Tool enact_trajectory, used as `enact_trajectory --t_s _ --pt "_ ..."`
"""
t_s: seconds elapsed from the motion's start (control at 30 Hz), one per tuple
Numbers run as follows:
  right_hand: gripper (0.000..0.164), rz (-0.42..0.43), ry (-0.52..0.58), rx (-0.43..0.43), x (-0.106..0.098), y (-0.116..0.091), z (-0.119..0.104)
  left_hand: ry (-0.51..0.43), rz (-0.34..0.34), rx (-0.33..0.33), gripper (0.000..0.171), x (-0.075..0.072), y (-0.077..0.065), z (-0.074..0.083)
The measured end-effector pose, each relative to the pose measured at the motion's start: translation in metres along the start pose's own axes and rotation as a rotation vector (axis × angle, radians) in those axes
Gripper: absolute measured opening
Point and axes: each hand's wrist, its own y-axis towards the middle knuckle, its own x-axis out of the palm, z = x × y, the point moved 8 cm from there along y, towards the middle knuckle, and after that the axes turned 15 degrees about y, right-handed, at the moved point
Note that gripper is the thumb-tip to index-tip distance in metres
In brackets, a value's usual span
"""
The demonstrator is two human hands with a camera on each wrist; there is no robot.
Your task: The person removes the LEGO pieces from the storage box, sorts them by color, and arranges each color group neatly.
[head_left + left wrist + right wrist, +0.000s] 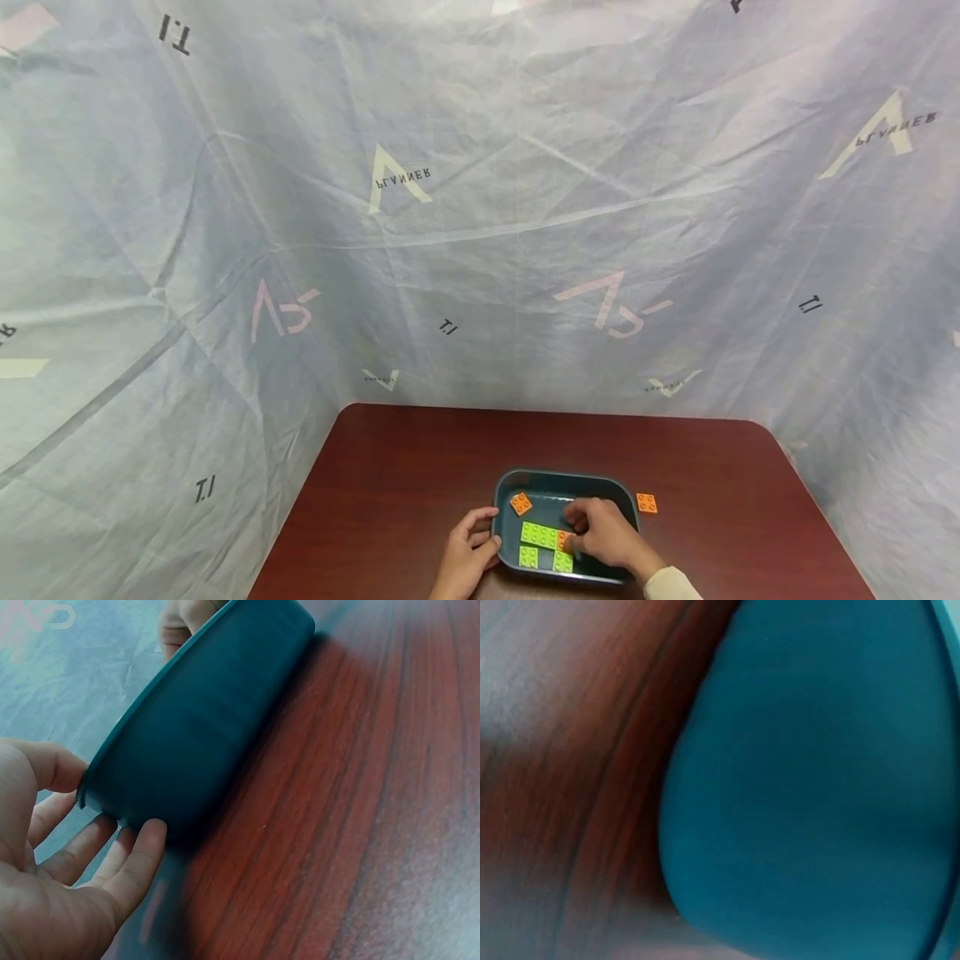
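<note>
A dark teal tray (607,575) stands on the table. Its left end is in my left hand (467,554), thumb at the rim and fingers against the outer wall, as the left wrist view (75,900) shows. Inside the tray, my right hand (606,532) touches an orange brick (561,539) with its thumb, index finger apart from it. That brick adjoins a long lime-green brick (536,534) and a square green brick (562,562). Another square green brick (528,557) lies nearby, and a loose orange brick (521,502) sits at the tray's far left.
To the right of the tray, an orange brick (647,503) lies on the red-brown wooden table (405,467). Printed grey-white fabric (495,250) hangs around the table's back and sides. Only the tray's outer wall (810,780) and tabletop appear in the right wrist view.
</note>
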Motion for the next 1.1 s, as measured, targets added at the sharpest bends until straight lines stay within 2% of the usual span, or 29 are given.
enact_trajectory --t_s 0.3,0.77,0.97,1.1 --pt "0.030 -0.020 -0.045 -0.018 0.008 0.001 -0.001 -0.006 0.013 0.019 0.045 0.000 0.000 0.003" --pt "0.027 0.005 -0.065 -0.036 0.013 0.001 0.000 -0.006 0.001 -0.030 0.045 0.001 0.001 -0.005" --pt "0.024 -0.016 -0.047 0.020 0.015 0.001 0.003 -0.014 -0.002 -0.034 0.045 0.001 -0.001 -0.002" --pt "0.023 -0.018 -0.049 0.013 0.014 0.001 0.002 -0.018 0.002 -0.030 0.045 0.001 -0.001 -0.002"
